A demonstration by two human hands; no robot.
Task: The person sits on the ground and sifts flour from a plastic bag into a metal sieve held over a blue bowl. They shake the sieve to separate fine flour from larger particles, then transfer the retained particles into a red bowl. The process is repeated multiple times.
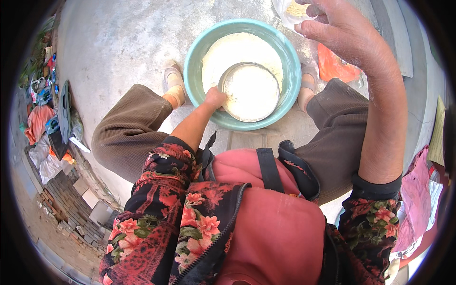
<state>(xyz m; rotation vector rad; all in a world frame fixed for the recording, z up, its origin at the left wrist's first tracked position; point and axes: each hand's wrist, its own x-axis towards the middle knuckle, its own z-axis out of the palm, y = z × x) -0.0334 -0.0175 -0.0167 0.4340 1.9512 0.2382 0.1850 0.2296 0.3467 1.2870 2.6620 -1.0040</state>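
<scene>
A round metal-rimmed sieve [252, 93] holding pale flour sits within the teal plastic basin [296, 76], at the side nearer to me. My left hand [214, 99] grips the sieve's left rim. Beneath and beyond it, a broad heap of pale yellow flour [237, 44] covers the basin's bottom. My right hand [326, 23], dusted with flour, is raised to the right of the basin with its fingers apart and nothing seen in them. Past its fingertips is a clear plastic bag [285, 16] with coarse yellowish meal inside.
My feet stand on either side of the basin, on a flour-dusted concrete floor [121, 46]. An orange plastic bag [335, 66] lies to the right. Bags and clutter [46, 142] line the left edge, beside stacked bricks [71, 217]. Pink cloth [413, 203] hangs at right.
</scene>
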